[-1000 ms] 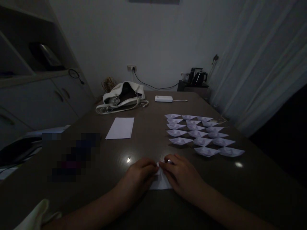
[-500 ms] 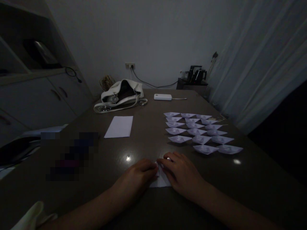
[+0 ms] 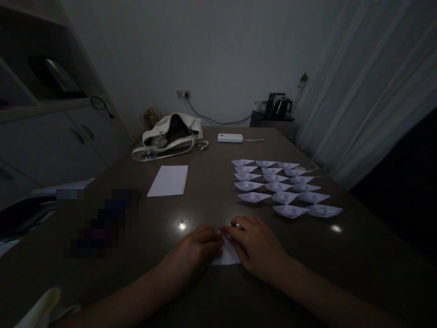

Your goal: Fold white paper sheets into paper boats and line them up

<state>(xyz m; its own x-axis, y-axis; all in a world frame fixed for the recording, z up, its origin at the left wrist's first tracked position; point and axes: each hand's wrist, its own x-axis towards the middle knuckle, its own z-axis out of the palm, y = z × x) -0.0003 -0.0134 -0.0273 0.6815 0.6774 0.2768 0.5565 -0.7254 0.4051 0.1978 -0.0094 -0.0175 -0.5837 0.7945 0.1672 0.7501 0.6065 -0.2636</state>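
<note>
Both my hands rest on a small white folded paper (image 3: 226,258) lying on the dark table (image 3: 191,212) in front of me. My left hand (image 3: 196,250) presses its left side and my right hand (image 3: 254,246) covers its right side; the fingertips of both meet at the paper's top point. Most of the paper is hidden under my hands. Beyond my right hand, several white paper boats (image 3: 285,187) stand in rows on the table.
A flat white sheet stack (image 3: 168,180) lies at mid-table left. A white handbag (image 3: 169,135) and a white power bank (image 3: 230,137) with a cable sit at the far end. Cabinets stand left, a curtain (image 3: 368,91) right, a kettle (image 3: 278,105) behind.
My hands stay on the folded paper with barely any motion. The view has shifted slightly, so everything sits a little further left and up.
</note>
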